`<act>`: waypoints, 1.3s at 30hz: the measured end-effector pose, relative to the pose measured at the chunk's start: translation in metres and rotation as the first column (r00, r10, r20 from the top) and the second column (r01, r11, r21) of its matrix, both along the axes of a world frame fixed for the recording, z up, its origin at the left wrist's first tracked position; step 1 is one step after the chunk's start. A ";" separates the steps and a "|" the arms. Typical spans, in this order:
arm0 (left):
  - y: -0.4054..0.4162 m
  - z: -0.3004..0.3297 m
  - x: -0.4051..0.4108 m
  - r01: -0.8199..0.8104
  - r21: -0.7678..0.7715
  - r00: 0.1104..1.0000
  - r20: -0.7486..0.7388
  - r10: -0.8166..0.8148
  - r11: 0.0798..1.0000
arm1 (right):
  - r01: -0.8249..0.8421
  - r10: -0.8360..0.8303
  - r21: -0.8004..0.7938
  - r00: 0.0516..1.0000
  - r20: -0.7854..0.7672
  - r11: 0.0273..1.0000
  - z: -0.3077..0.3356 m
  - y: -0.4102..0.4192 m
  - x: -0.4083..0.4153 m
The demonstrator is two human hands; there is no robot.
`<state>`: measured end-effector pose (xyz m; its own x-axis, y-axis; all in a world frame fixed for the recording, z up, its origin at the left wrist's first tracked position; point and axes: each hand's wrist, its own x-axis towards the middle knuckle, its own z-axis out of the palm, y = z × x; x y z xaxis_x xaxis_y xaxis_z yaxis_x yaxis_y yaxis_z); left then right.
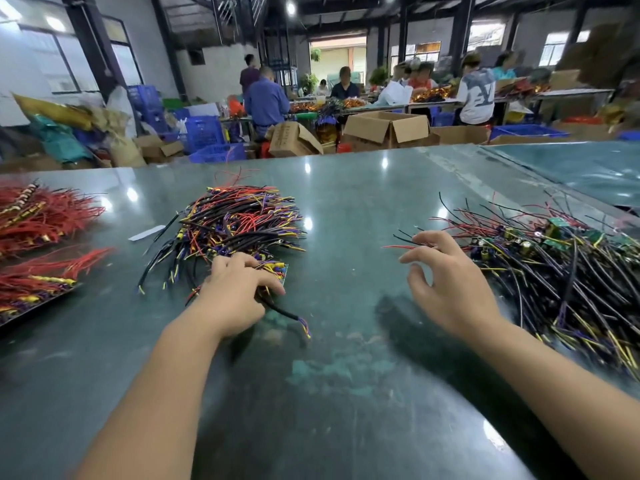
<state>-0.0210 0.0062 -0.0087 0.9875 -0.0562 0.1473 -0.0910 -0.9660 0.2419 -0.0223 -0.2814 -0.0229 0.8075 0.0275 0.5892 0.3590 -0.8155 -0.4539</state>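
Beyond a glossy dark green table (346, 393), workers stand at long benches (266, 102) in a dim workshop, among open brown cardboard boxes (388, 128) and blue plastic crates (204, 131). At the table's middle lies a heap of red, black, purple and yellow wire harnesses (242, 220). The person's left hand (235, 292) rests on the near edge of that heap, its fingers (242, 259) curled down and closed on a black sheathed cable with purple and yellow ends (287, 315). The cable runs out from under the palm toward the near edge of the table.

The right hand (446, 282) hovers over bare table just beside a second pile of black wires with small green circuit boards (554, 271), which spreads along the right edge. Its fingers (436, 239) are apart and loosely bent, thumb held away, gripping nothing. Loose red and black wire ends lie at the fingertips, and whether they touch cannot be told.

Bundles of red wires with yellow bands (41, 216) sit at the left edge. A white paper strip (147, 233) lies between them and the middle heap.
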 end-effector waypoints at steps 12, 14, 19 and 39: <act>0.002 -0.002 0.006 0.050 -0.096 0.967 0.254 -0.024 0.994 | -0.130 0.141 0.092 0.981 -0.130 0.987 -0.006 0.002 0.000; 0.002 -0.001 0.006 0.044 -0.164 0.948 0.319 0.010 0.986 | -0.145 0.157 0.100 0.979 -0.131 0.984 -0.006 0.002 0.000; -0.001 0.000 0.006 -0.007 -0.365 0.901 0.401 0.164 0.931 | -0.165 0.177 0.103 0.976 -0.126 0.981 -0.007 0.001 0.001; -0.002 0.001 0.003 -0.111 -0.432 0.980 0.103 0.172 0.895 | -0.311 0.298 -0.021 0.926 -0.229 0.950 0.004 0.012 -0.010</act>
